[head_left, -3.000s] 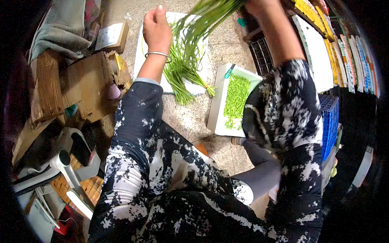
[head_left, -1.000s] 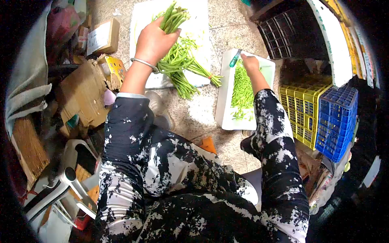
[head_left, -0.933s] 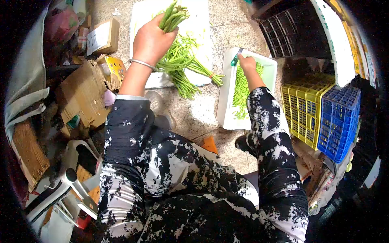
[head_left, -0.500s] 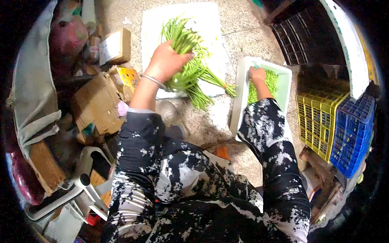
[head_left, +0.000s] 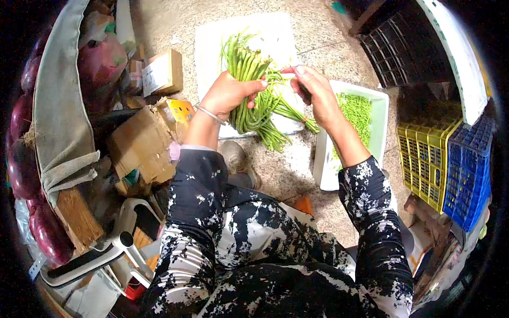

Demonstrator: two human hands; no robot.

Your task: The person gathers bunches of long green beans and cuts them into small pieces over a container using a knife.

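**What is hidden or cut off**

The middle of the bean bundle is covered by the left hand, so the number of stalks held cannot be counted. The fingertips of the right hand are pressed together near the stalks; whether anything is pinched between them cannot be told. One corner of the tray and part of the cut pieces in it are hidden behind the right forearm. The white board is partly covered by beans and hands. The print on the small box is too small to be read. The blue crate and yellow crate are lost in the dark rim.
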